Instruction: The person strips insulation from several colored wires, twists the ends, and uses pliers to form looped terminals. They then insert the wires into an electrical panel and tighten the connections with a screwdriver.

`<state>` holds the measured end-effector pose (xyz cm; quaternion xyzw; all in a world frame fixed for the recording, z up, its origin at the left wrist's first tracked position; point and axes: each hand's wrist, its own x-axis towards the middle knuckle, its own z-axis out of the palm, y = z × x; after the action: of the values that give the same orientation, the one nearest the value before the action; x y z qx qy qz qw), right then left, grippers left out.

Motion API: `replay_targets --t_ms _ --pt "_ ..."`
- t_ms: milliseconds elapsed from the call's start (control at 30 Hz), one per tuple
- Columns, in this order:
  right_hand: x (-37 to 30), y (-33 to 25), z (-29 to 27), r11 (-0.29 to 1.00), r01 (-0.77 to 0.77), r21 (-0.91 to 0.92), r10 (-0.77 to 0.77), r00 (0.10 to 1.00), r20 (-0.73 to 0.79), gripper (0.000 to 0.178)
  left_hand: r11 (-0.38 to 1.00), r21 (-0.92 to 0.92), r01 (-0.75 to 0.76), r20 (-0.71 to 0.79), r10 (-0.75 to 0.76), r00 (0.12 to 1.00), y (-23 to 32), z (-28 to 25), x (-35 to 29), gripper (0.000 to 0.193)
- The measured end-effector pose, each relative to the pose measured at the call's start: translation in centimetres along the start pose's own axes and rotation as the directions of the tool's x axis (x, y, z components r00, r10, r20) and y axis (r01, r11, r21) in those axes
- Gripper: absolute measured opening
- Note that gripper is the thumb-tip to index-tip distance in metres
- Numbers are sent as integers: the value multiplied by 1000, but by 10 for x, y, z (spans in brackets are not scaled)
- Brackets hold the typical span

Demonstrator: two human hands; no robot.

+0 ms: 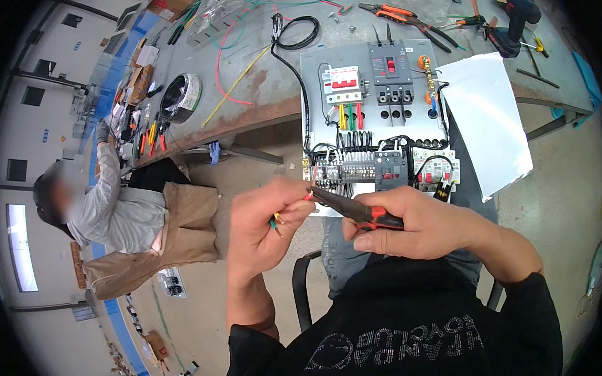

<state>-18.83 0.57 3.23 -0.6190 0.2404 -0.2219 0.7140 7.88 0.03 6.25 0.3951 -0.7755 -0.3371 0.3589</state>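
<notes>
My left hand (261, 220) is closed around several thin wires (275, 224), with yellow and green ends poking out below the fingers and a red end at the fingertips. Wrapped around the red-and-black handles of a pair of pliers (341, 203) is my right hand (419, 226). The dark jaws reach the red wire end at my left fingertips; whether they grip it I cannot tell. Just beyond both hands an electrical panel (313, 68) leans from the table edge toward my lap. It carries a large grey breaker (389, 73), a white breaker (342, 85), a contactor (390, 169) and terminal blocks (357, 169).
A white sheet (486, 120) sticks out right of the panel. On the metal table (264, 113) lie orange-handled cutters (400, 15), a power drill (514, 25), loose wires and a black cable coil (182, 98). Another person (131, 208) sits at the left. A chair armrest (301, 288) is beside me.
</notes>
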Motion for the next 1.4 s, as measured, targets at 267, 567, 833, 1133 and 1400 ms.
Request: replay_targets --t_ms 267,567,833,1133,1400 --pt "0 13 -3 976 154 -155 -165 985 -58 39 958 159 -240 13 241 970 3 3 2 17" --pt "-3 20 -6 957 178 -228 -191 981 -33 39 950 148 -276 61 270 961 1 5 4 14" --pt "-4 16 -10 955 163 -247 -178 983 -40 39 949 143 -281 77 273 959 -2 8 6 10" --pt "-3 14 -14 931 195 -310 -212 977 -22 40 968 81 -239 113 229 967 1 7 12 22" --pt "-2 18 -14 944 178 -279 -182 983 11 42 966 83 -246 158 231 960 -3 3 8 22"
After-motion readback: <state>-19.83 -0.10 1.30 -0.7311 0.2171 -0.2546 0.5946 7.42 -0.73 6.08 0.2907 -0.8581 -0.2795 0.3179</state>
